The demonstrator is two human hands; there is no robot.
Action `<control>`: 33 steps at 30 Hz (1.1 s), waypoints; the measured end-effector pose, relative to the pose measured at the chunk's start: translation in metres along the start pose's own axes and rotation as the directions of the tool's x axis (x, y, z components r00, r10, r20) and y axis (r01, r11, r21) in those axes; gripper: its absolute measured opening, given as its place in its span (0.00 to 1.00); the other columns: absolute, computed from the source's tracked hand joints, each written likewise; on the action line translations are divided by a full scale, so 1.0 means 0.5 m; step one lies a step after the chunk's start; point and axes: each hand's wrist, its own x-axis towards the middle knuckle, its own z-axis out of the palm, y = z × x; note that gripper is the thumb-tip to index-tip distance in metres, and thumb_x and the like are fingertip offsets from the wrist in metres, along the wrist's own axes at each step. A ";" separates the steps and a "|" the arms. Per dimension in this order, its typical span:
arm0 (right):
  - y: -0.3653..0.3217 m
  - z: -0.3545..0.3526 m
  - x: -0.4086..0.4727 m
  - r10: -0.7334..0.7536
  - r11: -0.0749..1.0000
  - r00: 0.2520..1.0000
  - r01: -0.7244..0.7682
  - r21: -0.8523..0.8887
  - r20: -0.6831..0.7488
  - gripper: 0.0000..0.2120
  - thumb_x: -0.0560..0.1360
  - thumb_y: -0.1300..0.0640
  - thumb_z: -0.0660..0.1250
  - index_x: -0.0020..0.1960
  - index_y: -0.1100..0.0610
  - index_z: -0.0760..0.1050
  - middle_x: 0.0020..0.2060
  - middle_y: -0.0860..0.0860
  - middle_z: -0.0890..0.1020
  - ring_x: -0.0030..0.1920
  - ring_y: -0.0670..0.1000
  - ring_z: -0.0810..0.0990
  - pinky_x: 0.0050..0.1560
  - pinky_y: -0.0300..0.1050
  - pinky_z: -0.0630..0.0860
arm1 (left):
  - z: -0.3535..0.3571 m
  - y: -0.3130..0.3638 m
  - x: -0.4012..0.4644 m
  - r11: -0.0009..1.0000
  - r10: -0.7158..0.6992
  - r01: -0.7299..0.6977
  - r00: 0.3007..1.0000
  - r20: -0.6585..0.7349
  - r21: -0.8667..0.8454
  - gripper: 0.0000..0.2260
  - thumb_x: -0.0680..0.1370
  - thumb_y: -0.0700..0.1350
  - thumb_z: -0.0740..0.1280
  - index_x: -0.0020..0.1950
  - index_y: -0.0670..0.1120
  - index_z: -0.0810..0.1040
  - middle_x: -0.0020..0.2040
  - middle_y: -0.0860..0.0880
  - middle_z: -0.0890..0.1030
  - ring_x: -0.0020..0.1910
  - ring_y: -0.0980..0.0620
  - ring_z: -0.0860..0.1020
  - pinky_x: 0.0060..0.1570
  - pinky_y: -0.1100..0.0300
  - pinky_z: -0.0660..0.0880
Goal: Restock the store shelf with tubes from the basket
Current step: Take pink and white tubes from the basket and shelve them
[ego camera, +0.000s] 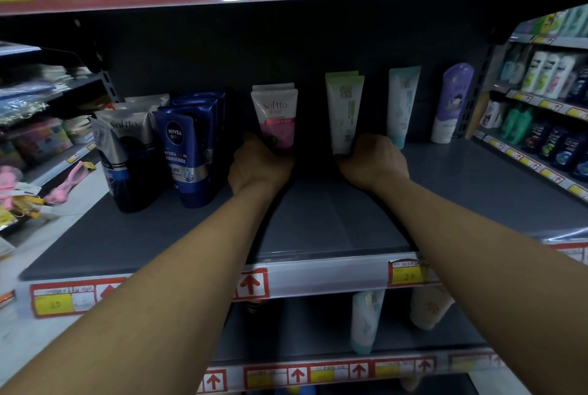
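Dark grey store shelf point(318, 223) is filling the view, with red and yellow price tags point(407, 273) running along its front edge. Both arms are reaching deep toward its back. The left hand point(259, 164) is curling round the base of a pink Softto tube point(276, 117), which is standing upright cap down, with another of the same kind right behind it. The right hand point(375, 160) is gripping the bottom of a pale green tube point(345, 114), also upright, with a twin behind it. The two hands are sitting apart, bare shelf lying between them. Left of the pink tube, blue Nivea tubes point(187, 156) and silver Softto tubes point(124, 156) are standing in rows. Right of the green one, a teal-capped tube point(402, 105) and a purple bottle point(451, 105) are standing near the back panel. Below, more tubes are showing on the lower shelf point(318, 340).
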 end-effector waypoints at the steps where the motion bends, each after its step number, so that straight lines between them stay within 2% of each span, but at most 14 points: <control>1: 0.001 0.001 0.001 -0.002 1.000 1.000 0.002 0.000 0.002 0.17 0.76 0.43 0.69 0.53 0.56 0.77 0.45 0.51 0.77 0.46 0.55 0.77 0.42 0.45 0.72 | 0.000 0.000 0.000 1.000 0.000 0.000 1.000 0.001 0.002 0.31 0.72 0.63 0.74 0.68 0.48 0.72 0.64 0.44 0.80 0.61 0.40 0.80 0.49 0.54 0.73; 4: 0.006 0.006 0.007 -0.006 1.000 1.000 0.006 0.024 0.013 0.14 0.76 0.44 0.69 0.48 0.55 0.75 0.42 0.51 0.77 0.43 0.53 0.77 0.41 0.45 0.74 | 0.000 0.002 -0.001 1.000 -0.007 0.007 1.000 0.024 0.009 0.33 0.73 0.63 0.74 0.71 0.47 0.69 0.65 0.44 0.79 0.62 0.40 0.80 0.49 0.53 0.73; 6: 0.012 0.011 0.016 -0.011 0.999 1.000 0.009 0.053 0.029 0.14 0.75 0.44 0.69 0.44 0.56 0.76 0.40 0.51 0.80 0.42 0.52 0.79 0.39 0.45 0.75 | 0.000 0.002 -0.002 1.000 -0.011 0.010 0.999 0.053 0.018 0.37 0.73 0.62 0.75 0.73 0.45 0.65 0.67 0.44 0.78 0.63 0.40 0.79 0.53 0.51 0.76; 9: 0.015 0.011 0.023 -0.025 0.999 0.999 0.023 0.040 0.045 0.16 0.76 0.43 0.68 0.40 0.55 0.76 0.37 0.51 0.81 0.37 0.50 0.79 0.31 0.40 0.69 | -0.001 0.000 -0.002 1.000 -0.021 0.019 0.996 0.081 0.023 0.39 0.72 0.60 0.76 0.74 0.44 0.62 0.68 0.43 0.77 0.65 0.41 0.79 0.60 0.48 0.78; 12: 0.015 0.009 0.018 -0.020 1.000 0.998 0.020 -0.001 0.051 0.18 0.74 0.39 0.70 0.41 0.55 0.77 0.37 0.51 0.80 0.35 0.48 0.76 0.29 0.39 0.65 | -0.004 -0.001 -0.007 1.000 -0.027 0.026 0.995 0.100 0.006 0.41 0.72 0.58 0.77 0.75 0.42 0.60 0.69 0.42 0.76 0.66 0.40 0.78 0.61 0.50 0.78; 14: 0.015 0.005 0.010 0.007 1.000 0.999 -0.007 -0.011 0.053 0.20 0.71 0.37 0.71 0.44 0.55 0.79 0.40 0.51 0.81 0.37 0.49 0.77 0.29 0.39 0.65 | -0.008 0.001 -0.016 1.000 -0.021 0.019 0.994 0.108 0.019 0.41 0.72 0.56 0.78 0.75 0.41 0.60 0.70 0.41 0.75 0.67 0.40 0.77 0.60 0.52 0.76; 16: 0.015 0.003 0.000 0.016 1.000 0.998 -0.016 0.000 0.068 0.25 0.70 0.35 0.71 0.51 0.56 0.80 0.49 0.53 0.81 0.47 0.53 0.79 0.35 0.41 0.72 | -0.014 0.003 -0.027 0.998 -0.003 -0.004 0.993 0.119 0.057 0.39 0.73 0.55 0.77 0.74 0.40 0.61 0.70 0.39 0.74 0.67 0.38 0.76 0.60 0.52 0.74; 18: 0.008 -0.003 -0.022 -0.001 0.999 0.995 0.006 -0.045 0.104 0.32 0.71 0.33 0.66 0.62 0.57 0.78 0.59 0.56 0.78 0.58 0.57 0.77 0.50 0.46 0.77 | -0.025 0.002 -0.040 0.990 0.030 -0.049 0.989 0.142 0.130 0.38 0.73 0.55 0.77 0.73 0.40 0.63 0.71 0.38 0.72 0.68 0.37 0.75 0.60 0.52 0.74; 19: 0.003 -0.011 -0.038 -0.020 0.997 0.992 0.029 -0.074 0.125 0.35 0.69 0.31 0.62 0.65 0.56 0.77 0.62 0.56 0.77 0.62 0.58 0.76 0.57 0.47 0.77 | -0.033 0.002 -0.048 0.983 0.047 -0.074 0.986 0.158 0.169 0.37 0.73 0.56 0.76 0.73 0.40 0.64 0.71 0.38 0.72 0.68 0.37 0.74 0.61 0.52 0.74; 21: -0.007 -0.024 -0.068 -0.043 0.995 0.984 0.059 -0.084 0.174 0.39 0.66 0.29 0.56 0.67 0.53 0.77 0.64 0.55 0.78 0.64 0.58 0.75 0.63 0.50 0.77 | -0.051 0.005 -0.067 0.969 0.080 -0.126 0.974 0.211 0.213 0.36 0.72 0.58 0.75 0.74 0.43 0.67 0.71 0.40 0.73 0.68 0.38 0.75 0.62 0.52 0.74; 24: -0.007 -0.034 -0.102 -0.106 0.980 0.944 0.152 -0.126 0.312 0.37 0.67 0.29 0.51 0.69 0.45 0.76 0.68 0.53 0.78 0.67 0.59 0.75 0.66 0.51 0.74 | -0.075 0.015 -0.113 0.954 0.147 -0.216 0.942 0.301 0.209 0.35 0.70 0.58 0.74 0.74 0.48 0.70 0.70 0.43 0.75 0.66 0.41 0.77 0.62 0.52 0.77; 27: -0.014 -0.061 -0.152 -0.110 0.978 0.936 0.162 -0.131 0.335 0.37 0.70 0.29 0.52 0.68 0.50 0.77 0.66 0.55 0.79 0.64 0.58 0.77 0.63 0.50 0.75 | -0.095 0.024 -0.166 0.939 0.200 -0.283 0.911 0.361 0.195 0.33 0.70 0.58 0.72 0.72 0.48 0.72 0.68 0.45 0.76 0.63 0.43 0.78 0.61 0.50 0.78; 30: -0.018 -0.088 -0.197 -0.126 0.979 0.964 0.159 -0.128 0.232 0.27 0.79 0.39 0.58 0.62 0.60 0.78 0.60 0.59 0.79 0.59 0.60 0.78 0.53 0.48 0.74 | -0.120 0.026 -0.211 0.921 0.254 -0.341 0.894 0.369 0.191 0.27 0.76 0.53 0.70 0.73 0.47 0.72 0.68 0.45 0.76 0.64 0.43 0.77 0.60 0.52 0.77; 33: -0.023 -0.109 -0.242 -0.162 0.975 0.975 0.181 -0.128 0.149 0.23 0.80 0.41 0.59 0.54 0.60 0.78 0.54 0.59 0.79 0.56 0.61 0.78 0.48 0.49 0.72 | -0.147 0.024 -0.253 0.894 0.299 -0.392 0.882 0.364 0.217 0.21 0.76 0.53 0.69 0.67 0.47 0.74 0.64 0.44 0.77 0.60 0.42 0.78 0.57 0.50 0.78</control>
